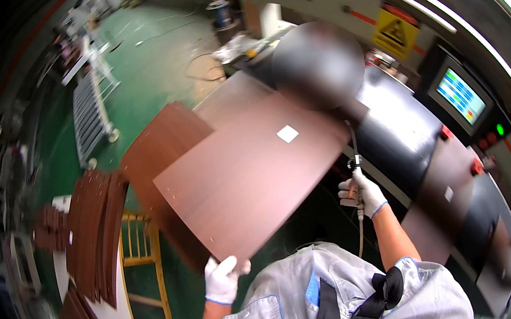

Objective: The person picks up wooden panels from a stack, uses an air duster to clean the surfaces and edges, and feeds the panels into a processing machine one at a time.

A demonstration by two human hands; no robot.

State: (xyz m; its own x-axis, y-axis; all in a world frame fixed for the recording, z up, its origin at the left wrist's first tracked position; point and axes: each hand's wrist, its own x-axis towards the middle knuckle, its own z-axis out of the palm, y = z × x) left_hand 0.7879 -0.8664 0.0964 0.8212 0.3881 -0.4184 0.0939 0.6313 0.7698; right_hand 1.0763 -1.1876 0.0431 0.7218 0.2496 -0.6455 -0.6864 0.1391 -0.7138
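Observation:
My left hand [222, 281], in a white glove, is closed on the near corner of a brown wood-look panel [242, 180]. A white label [287, 134] is stuck on the panel, and small holes show near its left edge. My right hand [365, 194], also gloved, is wrapped round an air blow gun [355, 162] with a thin nozzle pointing away from me. Its hose [361, 236] hangs down below the hand. The panel's far end reaches the machine's dark bed, beside a blurred round grey shape [318, 64]. Under the panel's left side lies another brown panel [169, 142].
On the right stands a machine with a dark bed [404, 133], a lit control screen [460, 96] and a yellow warning sign [395, 31]. To the left are stacked brown boards [94, 235], a yellow frame [141, 261] and a roller conveyor [90, 117] on the green floor.

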